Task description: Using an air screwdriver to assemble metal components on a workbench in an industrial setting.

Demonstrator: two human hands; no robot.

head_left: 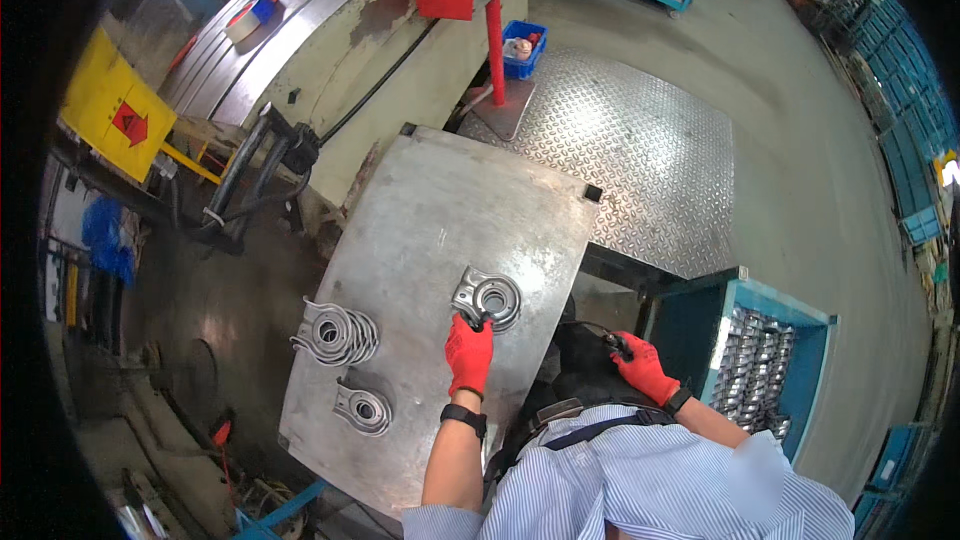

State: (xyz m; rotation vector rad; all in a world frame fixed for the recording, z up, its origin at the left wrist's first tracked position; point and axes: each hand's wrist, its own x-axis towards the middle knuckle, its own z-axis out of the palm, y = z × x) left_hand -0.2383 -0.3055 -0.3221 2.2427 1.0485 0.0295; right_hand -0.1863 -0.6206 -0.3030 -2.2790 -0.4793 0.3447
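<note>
My left hand (468,354), in a red glove, reaches over the metal table (410,210). Its fingers are closed on the near edge of a stamped metal bracket (466,290) with a round ring-shaped end, which lies on the tabletop. Off the table's right edge, close to my body, is my right hand (645,372), also red-gloved. Its fingers are curled around something small and dark that I cannot make out. To the left of my left hand sit a fanned stack of similar brackets (338,335) and a smaller group of them (363,408).
A blue bin (735,300) filled with rows of metal parts stands at my right. Beyond the table lies a tread-plate platform (640,150) with a red stand (495,50) and a blue crate (524,50). A machine bed (390,60) runs along the far left, beside a yellow sign (115,105).
</note>
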